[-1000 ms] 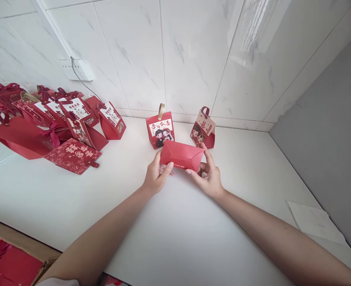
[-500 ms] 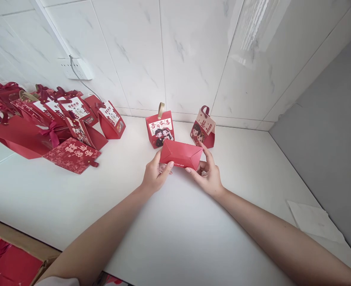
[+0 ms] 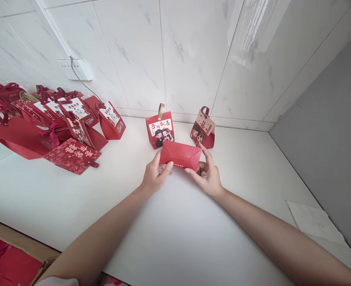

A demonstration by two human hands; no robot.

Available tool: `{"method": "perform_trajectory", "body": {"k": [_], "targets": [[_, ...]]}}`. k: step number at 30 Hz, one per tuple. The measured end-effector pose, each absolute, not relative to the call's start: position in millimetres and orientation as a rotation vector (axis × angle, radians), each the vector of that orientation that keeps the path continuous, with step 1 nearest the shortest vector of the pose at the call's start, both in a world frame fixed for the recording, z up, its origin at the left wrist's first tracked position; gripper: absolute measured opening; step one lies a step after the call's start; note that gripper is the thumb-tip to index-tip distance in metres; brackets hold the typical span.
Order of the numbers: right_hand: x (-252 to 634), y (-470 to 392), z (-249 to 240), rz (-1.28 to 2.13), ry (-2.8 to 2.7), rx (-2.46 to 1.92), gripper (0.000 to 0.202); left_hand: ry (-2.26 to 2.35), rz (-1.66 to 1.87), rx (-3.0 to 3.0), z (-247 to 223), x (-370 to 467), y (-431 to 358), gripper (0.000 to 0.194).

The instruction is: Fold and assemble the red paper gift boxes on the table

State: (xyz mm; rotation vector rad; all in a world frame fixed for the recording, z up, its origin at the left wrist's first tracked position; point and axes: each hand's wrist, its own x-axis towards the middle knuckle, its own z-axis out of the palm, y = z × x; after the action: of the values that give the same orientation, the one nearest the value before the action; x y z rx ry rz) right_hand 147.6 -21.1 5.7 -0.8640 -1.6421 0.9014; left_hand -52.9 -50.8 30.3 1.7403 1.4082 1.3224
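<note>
Between my hands is a red paper gift box (image 3: 181,154), tilted so that its folded panel with diagonal creases faces me. My left hand (image 3: 156,172) grips its left end, thumb on the near edge. At the right end my right hand (image 3: 207,174) holds a corner between thumb and fingers. The far side of the box is hidden. Just behind it stands a red gift box with a gold loop and a cartoon couple (image 3: 161,129). To the right of that is another gift box with a pink flap and a dark red loop (image 3: 203,127).
Several red gift boxes (image 3: 76,115) crowd the left of the white table (image 3: 175,238). A flat patterned card piece (image 3: 72,155) lies before them. A cardboard carton (image 3: 20,242) with red items sits lower left. White paper (image 3: 315,220) lies at right; a socket (image 3: 75,69) is on the tiled wall.
Hardly anything differs. The held box has tipped very slightly, while both hands keep the same grip.
</note>
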Motion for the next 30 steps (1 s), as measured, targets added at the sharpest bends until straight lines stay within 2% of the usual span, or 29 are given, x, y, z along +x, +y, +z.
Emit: {"method": "perform_trajectory", "body": {"k": [4, 6, 11, 13, 16, 18, 26, 30], "targets": [[148.1, -17.5, 2.6, 0.946, -1.631, -0.864, 0.091, 1.400, 1.332, 1.748, 27.9, -53.4, -49.9, 0.049], [148.7, -16.2, 1.0, 0.971, -1.623, -0.850, 0.089, 1.396, 1.319, 1.763, 28.2, -54.6, -49.4, 0.057], [150.0, -18.3, 0.4, 0.981, -1.681, -0.820, 0.081, 1.513, 1.229, 1.962, 40.8, -66.9, -46.4, 0.112], [150.0, -19.7, 0.9, 0.979, -1.726, -0.815, 0.080, 1.555, 1.147, 2.059, 46.9, -73.7, -45.0, 0.108], [150.0, -20.5, 1.3, 0.982, -1.766, -0.812, 0.079, 1.593, 1.053, 2.119, 50.4, -81.1, -43.5, 0.088], [150.3, -20.2, 1.0, 0.977, -1.778, -0.816, 0.078, 1.596, 1.065, 2.129, 48.8, -83.4, -42.8, 0.082], [152.5, -16.8, -3.4, 0.892, -1.823, -0.790, 0.075, 1.543, 1.123, 2.155, 42.3, -84.6, -41.2, 0.076], [153.4, -17.8, -6.0, 0.587, -1.913, -0.815, 0.068, 1.510, 1.102, 2.103, 43.1, -82.3, -43.1, 0.086]]}}
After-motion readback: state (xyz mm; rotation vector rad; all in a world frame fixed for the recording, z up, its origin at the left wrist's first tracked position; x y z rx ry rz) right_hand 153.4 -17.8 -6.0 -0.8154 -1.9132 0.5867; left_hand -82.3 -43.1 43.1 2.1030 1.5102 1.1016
